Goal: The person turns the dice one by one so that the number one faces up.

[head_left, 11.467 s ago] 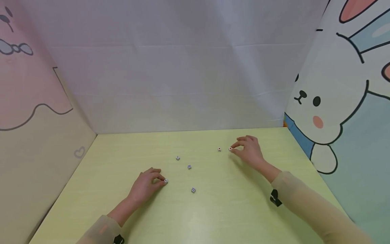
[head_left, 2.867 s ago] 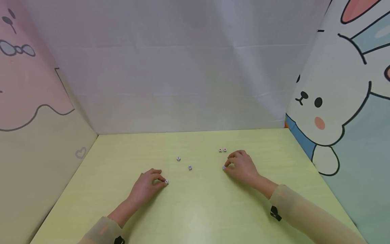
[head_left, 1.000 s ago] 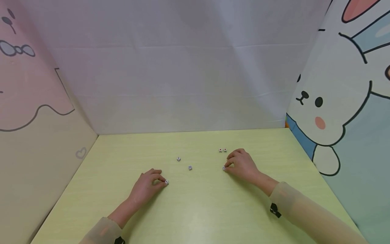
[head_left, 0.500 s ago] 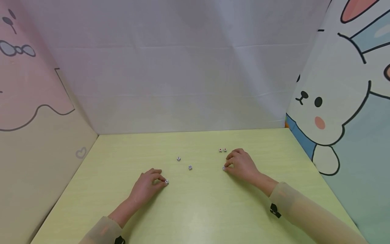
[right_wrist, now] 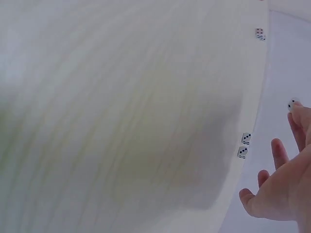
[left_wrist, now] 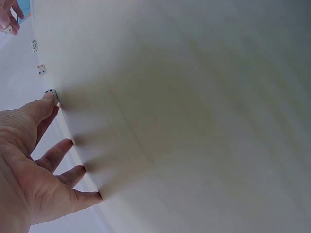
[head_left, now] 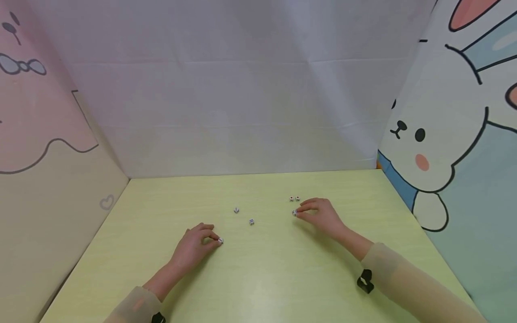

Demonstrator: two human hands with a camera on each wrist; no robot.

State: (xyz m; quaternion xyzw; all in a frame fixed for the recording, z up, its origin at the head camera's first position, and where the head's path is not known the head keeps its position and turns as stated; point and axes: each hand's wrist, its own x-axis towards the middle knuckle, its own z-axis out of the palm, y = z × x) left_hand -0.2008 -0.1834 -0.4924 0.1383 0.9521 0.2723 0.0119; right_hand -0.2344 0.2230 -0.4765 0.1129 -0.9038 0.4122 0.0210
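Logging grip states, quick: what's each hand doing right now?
Left hand: closed, pinching a die between thumb and finger.
Right hand: closed, pinching another die, held above the table.

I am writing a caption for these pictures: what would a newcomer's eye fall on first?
Probably the large cartoon rabbit at the right of the head view. Next, at the yellow table, the left hand pinches one small die and the right hand another die.

On the pale yellow table [head_left: 258, 287] we see, at far right, a first die [head_left: 297, 198] just beside a second die [head_left: 291, 198]; farther left, a third die [head_left: 236, 210] and, nearer, a fourth die [head_left: 251, 222].
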